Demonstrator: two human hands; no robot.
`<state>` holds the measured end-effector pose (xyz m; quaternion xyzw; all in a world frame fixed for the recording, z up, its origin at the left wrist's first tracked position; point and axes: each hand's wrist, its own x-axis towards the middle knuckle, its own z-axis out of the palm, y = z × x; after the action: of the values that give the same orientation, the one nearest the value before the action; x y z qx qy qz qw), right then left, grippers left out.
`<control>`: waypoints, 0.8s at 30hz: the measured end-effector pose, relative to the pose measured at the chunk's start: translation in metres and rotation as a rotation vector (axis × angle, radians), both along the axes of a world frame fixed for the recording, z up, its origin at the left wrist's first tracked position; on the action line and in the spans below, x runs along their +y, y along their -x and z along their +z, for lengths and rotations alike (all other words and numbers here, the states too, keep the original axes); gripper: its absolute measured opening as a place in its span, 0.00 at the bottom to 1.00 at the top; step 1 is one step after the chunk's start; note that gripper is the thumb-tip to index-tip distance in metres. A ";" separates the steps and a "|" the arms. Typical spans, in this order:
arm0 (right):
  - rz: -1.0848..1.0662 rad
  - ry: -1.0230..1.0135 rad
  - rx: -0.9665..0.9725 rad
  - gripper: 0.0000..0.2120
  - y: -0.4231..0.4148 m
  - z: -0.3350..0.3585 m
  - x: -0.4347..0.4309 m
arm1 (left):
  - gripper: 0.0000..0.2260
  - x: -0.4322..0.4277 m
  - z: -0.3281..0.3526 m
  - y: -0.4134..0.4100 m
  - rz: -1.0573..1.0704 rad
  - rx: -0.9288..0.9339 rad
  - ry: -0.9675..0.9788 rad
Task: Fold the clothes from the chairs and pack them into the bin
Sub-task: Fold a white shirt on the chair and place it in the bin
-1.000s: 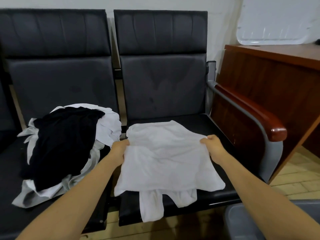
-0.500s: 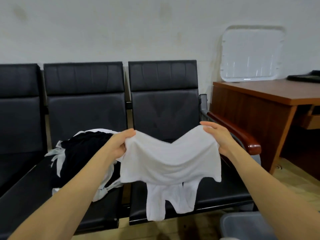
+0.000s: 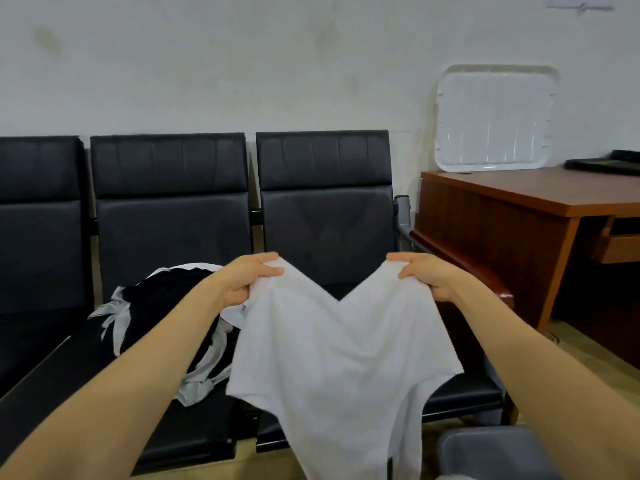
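Both hands, left hand and right hand, pinch a white shirt aloft; sagging cloth risks spoiling the fold.

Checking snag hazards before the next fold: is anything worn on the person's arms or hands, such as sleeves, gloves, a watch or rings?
Nothing shows. The left hand and right hand are ungloved, neither wrist carries a watch or band, and both forearms are uncovered to the frame edge, so no sleeve is in view. No ring is visible either.
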<state>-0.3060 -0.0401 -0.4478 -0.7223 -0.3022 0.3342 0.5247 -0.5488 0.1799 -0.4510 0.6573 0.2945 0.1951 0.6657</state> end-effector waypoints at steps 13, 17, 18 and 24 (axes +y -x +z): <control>0.003 0.362 -0.350 0.23 -0.064 -0.159 0.082 | 0.31 0.067 -0.171 -0.075 0.109 0.471 -0.092; 0.031 0.633 -0.416 0.23 -0.082 -0.212 0.084 | 0.29 0.077 -0.212 -0.078 0.086 0.606 -0.185; -0.004 0.616 -0.430 0.24 -0.084 -0.215 0.084 | 0.23 0.080 -0.215 -0.081 0.110 0.592 -0.211; -0.074 0.664 -0.560 0.24 -0.092 -0.214 0.097 | 0.08 0.087 -0.222 -0.095 0.202 0.614 -0.439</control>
<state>-0.2140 0.0564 -0.6615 -0.9249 -0.2829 0.1856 0.1732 -0.4537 0.2672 -0.6725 0.7797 0.4942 0.1122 0.3678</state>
